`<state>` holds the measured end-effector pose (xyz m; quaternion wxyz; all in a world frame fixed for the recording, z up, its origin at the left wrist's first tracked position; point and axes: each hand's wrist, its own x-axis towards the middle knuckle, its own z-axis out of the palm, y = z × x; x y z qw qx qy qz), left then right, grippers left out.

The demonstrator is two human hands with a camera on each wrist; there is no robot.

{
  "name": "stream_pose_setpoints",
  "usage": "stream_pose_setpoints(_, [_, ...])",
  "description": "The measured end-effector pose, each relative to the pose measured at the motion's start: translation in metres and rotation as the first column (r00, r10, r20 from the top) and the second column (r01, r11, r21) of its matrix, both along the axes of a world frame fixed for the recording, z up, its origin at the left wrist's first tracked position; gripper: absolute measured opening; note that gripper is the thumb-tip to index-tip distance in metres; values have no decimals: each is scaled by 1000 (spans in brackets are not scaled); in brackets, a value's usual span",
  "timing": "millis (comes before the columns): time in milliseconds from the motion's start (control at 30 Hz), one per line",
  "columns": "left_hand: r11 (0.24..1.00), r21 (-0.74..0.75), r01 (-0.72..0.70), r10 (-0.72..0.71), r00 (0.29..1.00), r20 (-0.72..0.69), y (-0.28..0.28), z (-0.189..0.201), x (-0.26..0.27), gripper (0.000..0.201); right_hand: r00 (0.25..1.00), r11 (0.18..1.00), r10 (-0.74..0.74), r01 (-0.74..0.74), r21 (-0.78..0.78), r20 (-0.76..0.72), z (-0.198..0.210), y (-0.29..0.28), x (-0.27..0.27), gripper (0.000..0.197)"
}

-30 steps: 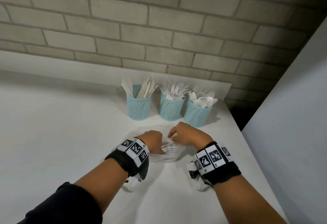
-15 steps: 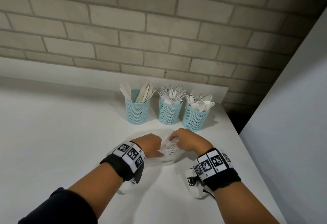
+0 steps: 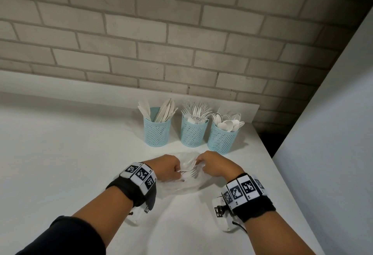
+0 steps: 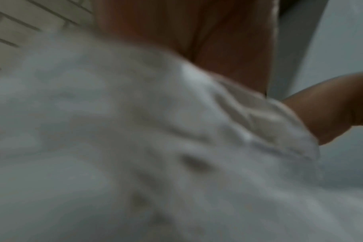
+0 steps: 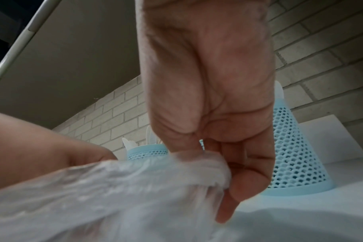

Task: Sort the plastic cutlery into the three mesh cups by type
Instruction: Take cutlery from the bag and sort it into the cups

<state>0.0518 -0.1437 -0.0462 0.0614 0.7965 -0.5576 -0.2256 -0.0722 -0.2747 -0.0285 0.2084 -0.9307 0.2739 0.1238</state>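
Note:
Three light-blue mesh cups stand in a row by the wall: knives, forks, spoons. In front of them a clear plastic bag lies crumpled on the white table. A few white forks show inside it. My left hand grips the bag's left side with curled fingers. My right hand pinches the bag's right edge; the right wrist view shows thumb and fingers closed on the film. The left wrist view is a blur of bag.
The white table ends in a right edge close to my right arm, beside a grey panel. A brick wall and a raised white ledge stand behind the cups. The spoon cup is just beyond my right fingers.
Both hands have drawn closer together on the bag and gathered its film. The forks inside now show between them. The cups have not moved.

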Motion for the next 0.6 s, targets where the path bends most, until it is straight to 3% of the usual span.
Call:
stream_pose_setpoints(267, [995,-86,-56,35,974,-222,3,6,9,17,996,1000,8,-7,4,-86,4,-5,-3,46])
stream_pose_setpoints(433, [967,-129,-221,118,832,-541,8,11,16,13,996,998,42,-44,-36,-73,21,-6,1,46])
stream_pose_setpoints(600, [956,-119,-268,149,794,-590,12,18,19,11,999,999,31,-30,-21,28,46,-8,8,48])
